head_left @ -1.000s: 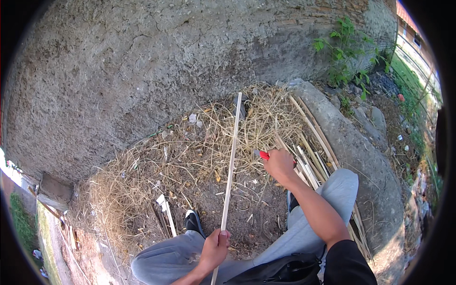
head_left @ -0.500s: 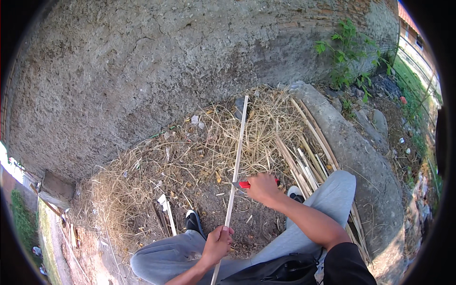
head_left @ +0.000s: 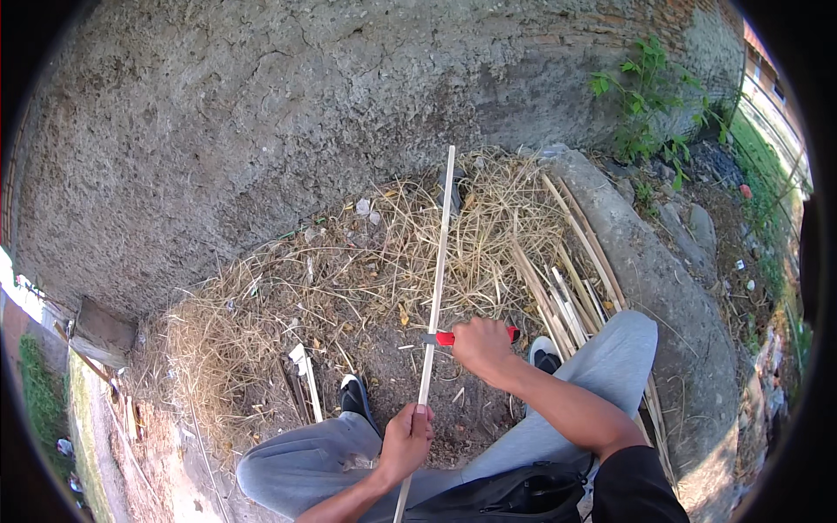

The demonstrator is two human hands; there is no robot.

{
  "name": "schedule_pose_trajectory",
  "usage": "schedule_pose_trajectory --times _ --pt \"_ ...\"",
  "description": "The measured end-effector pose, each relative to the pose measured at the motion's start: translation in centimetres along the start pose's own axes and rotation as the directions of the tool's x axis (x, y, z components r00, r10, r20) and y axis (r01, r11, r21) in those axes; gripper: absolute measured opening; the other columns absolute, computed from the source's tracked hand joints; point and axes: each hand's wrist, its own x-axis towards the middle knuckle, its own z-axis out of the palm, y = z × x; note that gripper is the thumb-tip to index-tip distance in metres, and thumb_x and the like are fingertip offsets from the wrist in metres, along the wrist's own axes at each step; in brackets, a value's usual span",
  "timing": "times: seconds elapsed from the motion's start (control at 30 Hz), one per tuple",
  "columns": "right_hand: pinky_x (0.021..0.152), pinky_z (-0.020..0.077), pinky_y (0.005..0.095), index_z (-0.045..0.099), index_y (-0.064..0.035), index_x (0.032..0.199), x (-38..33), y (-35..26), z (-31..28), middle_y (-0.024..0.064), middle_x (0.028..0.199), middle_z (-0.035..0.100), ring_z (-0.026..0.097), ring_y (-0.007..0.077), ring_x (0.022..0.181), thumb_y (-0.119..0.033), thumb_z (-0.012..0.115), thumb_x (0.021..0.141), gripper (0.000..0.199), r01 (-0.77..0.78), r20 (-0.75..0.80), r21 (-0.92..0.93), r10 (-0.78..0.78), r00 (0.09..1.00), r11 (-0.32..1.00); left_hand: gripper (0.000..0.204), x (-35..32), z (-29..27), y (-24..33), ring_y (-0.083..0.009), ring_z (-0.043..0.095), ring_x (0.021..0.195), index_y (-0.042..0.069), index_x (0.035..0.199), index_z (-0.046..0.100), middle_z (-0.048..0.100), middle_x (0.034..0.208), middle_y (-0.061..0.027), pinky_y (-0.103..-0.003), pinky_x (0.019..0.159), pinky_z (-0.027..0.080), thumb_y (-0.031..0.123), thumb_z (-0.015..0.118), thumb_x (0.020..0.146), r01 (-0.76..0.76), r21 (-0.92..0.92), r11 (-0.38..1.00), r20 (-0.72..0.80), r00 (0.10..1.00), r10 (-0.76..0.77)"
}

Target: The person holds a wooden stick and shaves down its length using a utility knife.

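My left hand (head_left: 408,436) is closed round the lower part of a long, pale bamboo strip (head_left: 442,235). The strip slants up and away from my lap toward the wall. My right hand (head_left: 484,349) grips a red utility knife (head_left: 445,338) from above, its grey front end against the strip a little beyond my left hand. The blade's edge is too small to make out. Dry straw-like shavings (head_left: 410,235) cover the ground beneath the strip's far half.
Split bamboo pieces (head_left: 567,301) lie by my right foot, with more strips (head_left: 311,388) beside the left shoe (head_left: 355,398). A rough wall (head_left: 288,113) rises ahead. A concrete ledge (head_left: 663,288) curves along the right, and a leafy plant (head_left: 641,96) grows at the wall's right end.
The strip's far tip sits higher in view, closer to the wall. My left hand has shifted slightly up. The knife remains at the strip, its front end now more squarely across it.
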Motion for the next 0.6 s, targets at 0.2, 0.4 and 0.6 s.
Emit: schedule_pose_trajectory --times 0.2,0.4,0.6 --pt "0.065 0.0521 0.0499 0.071 -0.0040 0.078 0.2 0.5 1.0 0.0214 0.074 0.067 0.068 0.0380 0.072 -0.014 0.053 0.082 0.021 -0.007 -0.008 -0.032 0.006 1.000 0.999 0.025 -0.1 0.4 -1.8 -0.0050 0.034 0.045 0.006 0.091 0.044 0.037 0.061 0.0021 -0.024 0.036 0.028 0.024 0.037 0.105 -0.107 0.222 0.969 -0.030 0.993 0.117" --pt "0.067 0.0525 0.0488 0.072 -0.0038 0.081 1.7 2.2 1.9 0.0205 0.077 0.068 0.069 0.0379 0.075 -0.014 0.055 0.081 0.020 -0.095 0.000 -0.025 0.095 0.996 0.995 0.030 -0.6 0.4 -1.5 -0.0116 0.051 0.051 0.002 0.088 0.053 0.052 0.061 -0.0038 -0.031 0.049 0.042 0.024 0.040 0.103 -0.051 0.294 0.954 -0.066 0.995 0.073" --pt "0.071 0.0535 0.0482 0.072 -0.0011 0.080 3.6 6.0 1.1 0.0223 0.078 0.068 0.069 0.0383 0.075 -0.010 0.057 0.080 0.017 -0.239 -0.126 -0.019 0.235 0.964 0.971 0.024 -2.7 1.5 -1.6 -0.0042 0.031 0.044 0.006 0.092 0.046 0.037 0.061 0.0029 -0.023 0.037 0.026 0.024 0.037 0.105 -0.033 0.210 0.977 0.010 0.999 0.031"
